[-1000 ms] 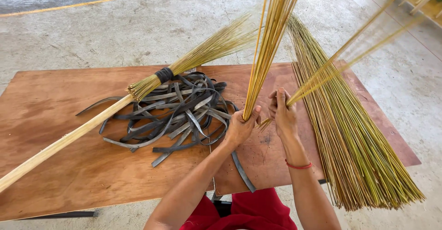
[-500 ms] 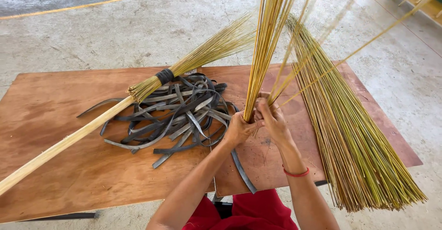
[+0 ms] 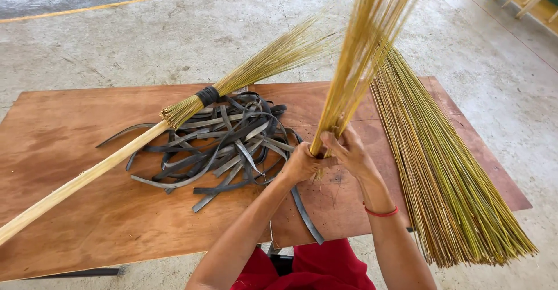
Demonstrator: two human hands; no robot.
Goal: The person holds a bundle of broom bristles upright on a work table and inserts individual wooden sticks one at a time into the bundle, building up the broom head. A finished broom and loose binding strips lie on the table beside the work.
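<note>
2 hands meet over the near edge of the wooden table (image 3: 70, 208), seen from the head camera. Her left hand (image 3: 300, 162) and right hand (image 3: 347, 150) both wrap tight around the base of an upright bundle of yellow sticks (image 3: 363, 52), which fans out above them. Just left lies a tangle of black rubber strips (image 3: 221, 145), with a finished broom (image 3: 174, 121) lying across it, handle toward the left corner. To the right, a loose pile of sticks (image 3: 442, 174) overhangs the table edge.
</note>
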